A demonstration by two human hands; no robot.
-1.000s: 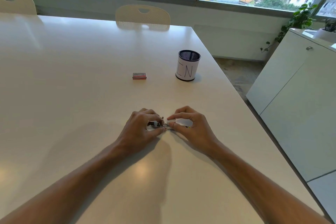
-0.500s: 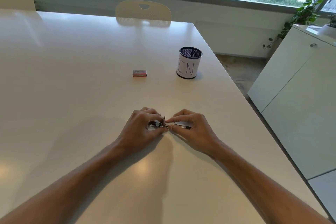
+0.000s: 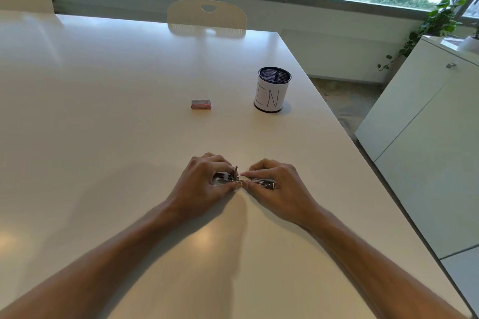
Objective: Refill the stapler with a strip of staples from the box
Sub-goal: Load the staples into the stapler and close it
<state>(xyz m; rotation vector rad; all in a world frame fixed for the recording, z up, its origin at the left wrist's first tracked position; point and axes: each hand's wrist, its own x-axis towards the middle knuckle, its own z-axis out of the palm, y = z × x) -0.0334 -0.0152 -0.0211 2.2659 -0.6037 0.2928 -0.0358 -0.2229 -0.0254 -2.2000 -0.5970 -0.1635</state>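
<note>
Both hands together low on the white table [image 3: 103, 111], at about six o'clock from the table's middle. Left hand [image 3: 204, 181] curled around one end of the small metal stapler [image 3: 233, 179], fingers closed on it. Right hand [image 3: 278, 184] pinched narrow at the stapler's other end, thumb and forefinger meeting at the middle, a thin metal piece poking out under the fingers at three o'clock; staple strip or stapler part, cannot tell. Stapler resting on the table between the hands, mostly hidden. Staple box [image 3: 201, 104] lying flat at twelve o'clock from the hands, well apart. Mesh cup [image 3: 272, 90] marked "IN" upright at one o'clock, near the table's right edge.
</note>
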